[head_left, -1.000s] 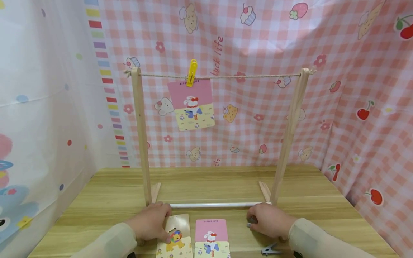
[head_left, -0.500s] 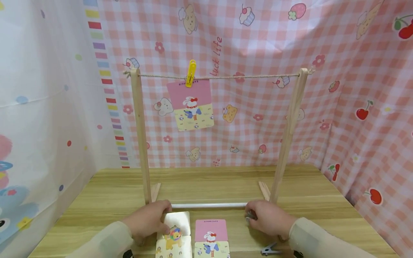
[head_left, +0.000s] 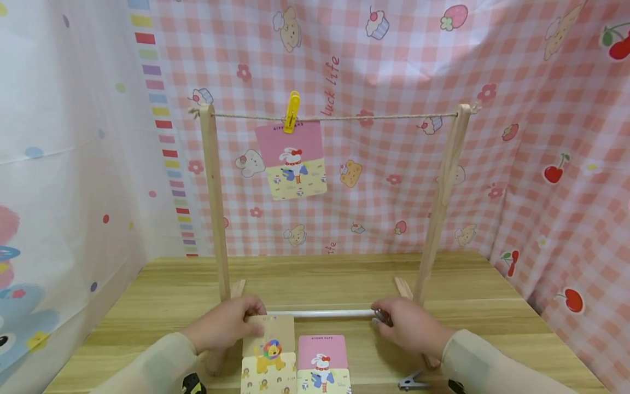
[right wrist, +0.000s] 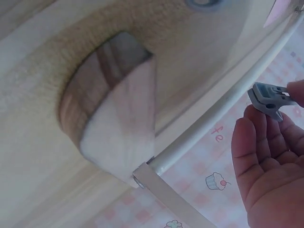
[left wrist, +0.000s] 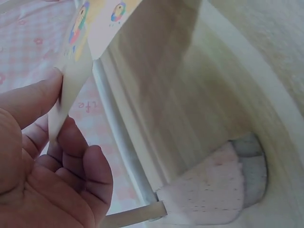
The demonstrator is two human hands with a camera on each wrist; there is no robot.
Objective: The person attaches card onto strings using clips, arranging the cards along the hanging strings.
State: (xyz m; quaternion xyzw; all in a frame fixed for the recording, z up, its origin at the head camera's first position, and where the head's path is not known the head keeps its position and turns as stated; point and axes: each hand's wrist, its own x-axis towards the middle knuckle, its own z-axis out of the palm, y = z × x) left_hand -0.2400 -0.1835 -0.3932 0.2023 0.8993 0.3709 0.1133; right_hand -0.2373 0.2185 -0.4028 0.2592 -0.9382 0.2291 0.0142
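My left hand point(head_left: 228, 328) pinches the upper left edge of a card with a lion on it point(head_left: 269, 355); the left wrist view shows the card tilted up between thumb and fingers. In my right hand point(head_left: 415, 328) is a grey clothespin point(right wrist: 268, 97), pinched at its handle end. A pink and yellow rabbit card point(head_left: 322, 355) lies on the table beside the lion card. Another rabbit card point(head_left: 295, 180) hangs from the string point(head_left: 384, 117) by a yellow clothespin point(head_left: 292, 112).
Two wooden posts point(head_left: 213, 202) carry the string, joined low down by a white rod point(head_left: 320, 314). A second grey clothespin point(head_left: 412, 381) lies on the table point(head_left: 320, 279) near my right wrist. Patterned cloth point(head_left: 394, 208) hangs behind and at both sides.
My left hand has lifted the lion card from the table, its top edge moving up towards the rod. My right hand has risen slightly with the grey clothespin.
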